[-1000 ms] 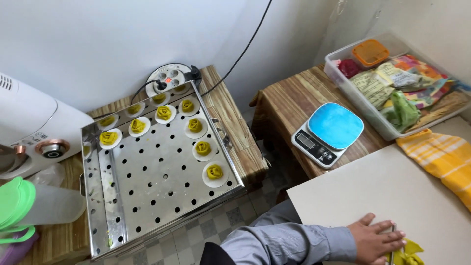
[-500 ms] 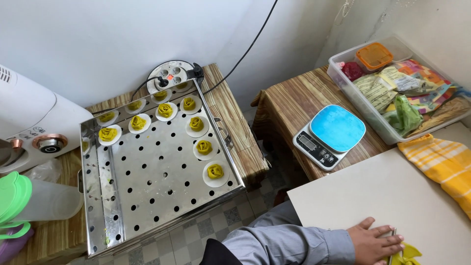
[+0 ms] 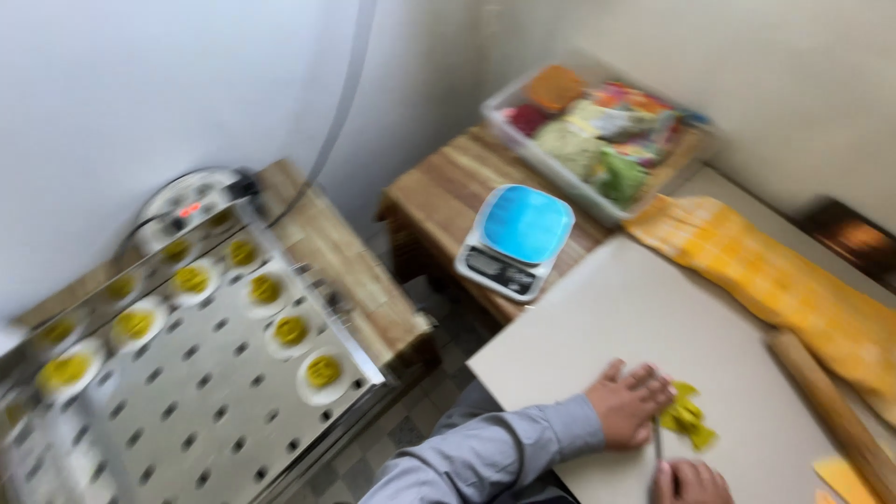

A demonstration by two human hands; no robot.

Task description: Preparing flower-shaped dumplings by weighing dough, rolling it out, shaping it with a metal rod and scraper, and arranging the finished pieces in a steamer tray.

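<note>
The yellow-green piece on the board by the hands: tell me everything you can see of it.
The yellow-green piece is small, irregular and soft-looking, possibly dough or leaf; motion blur hides its texture. It lies flat on the pale board, near its front edge. The left hand rests palm down with its fingertips on the piece's left side. The right hand is just below it, holding a thin dark tool that reaches toward it.

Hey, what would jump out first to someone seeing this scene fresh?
Probably the perforated metal tray at lower left, dotted with small white cups of yellow filling. Next, the blue-topped kitchen scale on the wooden table in the middle. At bottom right, the left hand presses on a yellow-green piece on the pale board, with the right hand just below, beside a yellow checked cloth.
</note>
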